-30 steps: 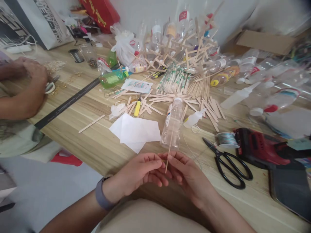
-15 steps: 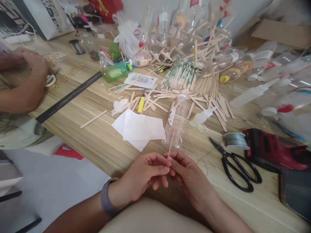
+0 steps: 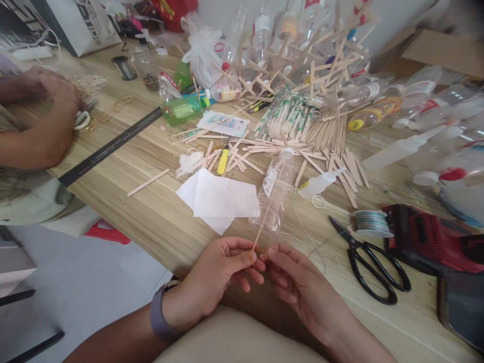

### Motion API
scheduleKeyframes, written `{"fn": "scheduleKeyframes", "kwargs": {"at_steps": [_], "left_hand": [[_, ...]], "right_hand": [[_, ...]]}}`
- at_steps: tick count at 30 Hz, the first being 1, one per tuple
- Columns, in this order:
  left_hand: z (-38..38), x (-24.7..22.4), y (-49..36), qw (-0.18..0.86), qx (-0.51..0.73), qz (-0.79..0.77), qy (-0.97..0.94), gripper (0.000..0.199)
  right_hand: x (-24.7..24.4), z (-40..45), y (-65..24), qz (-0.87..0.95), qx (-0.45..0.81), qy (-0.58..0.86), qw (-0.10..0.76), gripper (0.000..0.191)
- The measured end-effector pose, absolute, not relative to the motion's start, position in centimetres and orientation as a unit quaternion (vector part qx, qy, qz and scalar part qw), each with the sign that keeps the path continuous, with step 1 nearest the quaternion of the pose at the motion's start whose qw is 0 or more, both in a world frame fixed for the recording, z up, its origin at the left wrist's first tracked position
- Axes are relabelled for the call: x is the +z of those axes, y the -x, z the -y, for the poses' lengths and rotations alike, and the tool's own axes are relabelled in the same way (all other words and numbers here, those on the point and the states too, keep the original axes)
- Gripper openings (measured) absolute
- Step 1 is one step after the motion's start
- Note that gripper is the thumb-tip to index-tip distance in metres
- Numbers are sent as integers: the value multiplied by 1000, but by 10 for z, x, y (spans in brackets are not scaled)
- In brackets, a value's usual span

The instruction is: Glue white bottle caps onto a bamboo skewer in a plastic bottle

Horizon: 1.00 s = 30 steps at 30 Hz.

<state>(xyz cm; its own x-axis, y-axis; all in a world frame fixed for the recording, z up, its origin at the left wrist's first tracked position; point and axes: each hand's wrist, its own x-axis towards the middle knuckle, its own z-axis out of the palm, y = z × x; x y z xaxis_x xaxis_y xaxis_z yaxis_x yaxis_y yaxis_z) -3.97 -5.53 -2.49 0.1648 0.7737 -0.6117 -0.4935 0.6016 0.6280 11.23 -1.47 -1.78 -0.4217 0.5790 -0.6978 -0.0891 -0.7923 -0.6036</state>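
My left hand [image 3: 223, 269] pinches the lower end of a thin wooden stick [image 3: 259, 233] between thumb and fingers. The stick slants up and away in front of a clear plastic bottle [image 3: 278, 194]. My right hand [image 3: 298, 277] is closed at thumb and forefinger just beside it. A small orange-brown strand shows between the two hands, too small to name, and what the right fingertips grip is hidden. White paper sheets [image 3: 227, 196] lie beyond my left hand. To the right of my hands rest black-handled scissors [image 3: 372, 264].
A thread spool [image 3: 372, 223] and a red-black power tool [image 3: 431, 239] are at right. Flat wooden sticks [image 3: 344, 171], a yellow-handled tool [image 3: 223, 160] and a glue bottle [image 3: 321, 182] lie ahead. Many bottles crowd the back. Another person's arm [image 3: 38, 146] rests at left.
My right hand has moved slightly away from my left, opening a small gap. The stick's lower end has shifted left with my left hand. The view has shifted a little.
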Motion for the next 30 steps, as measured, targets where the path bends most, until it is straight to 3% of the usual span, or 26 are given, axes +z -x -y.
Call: {"fn": "scheduleKeyframes", "kwargs": {"at_steps": [4,11,23,30], "left_hand": [[56,-24,39,742,422,-499,-147,21],[57,-22,38,759,396,-498,-138,20],[62,-31,36,788,401,-450,-127,29],[61,-27,38,797,412,-426,-113,28]], "right_hand": [[-22,16,-113,186,837,462,225,31],[-22,10,-117,129,876,431,176,28],[-24,11,-112,108,845,442,280,26],[-20,14,-116,126,853,437,257,23]]}}
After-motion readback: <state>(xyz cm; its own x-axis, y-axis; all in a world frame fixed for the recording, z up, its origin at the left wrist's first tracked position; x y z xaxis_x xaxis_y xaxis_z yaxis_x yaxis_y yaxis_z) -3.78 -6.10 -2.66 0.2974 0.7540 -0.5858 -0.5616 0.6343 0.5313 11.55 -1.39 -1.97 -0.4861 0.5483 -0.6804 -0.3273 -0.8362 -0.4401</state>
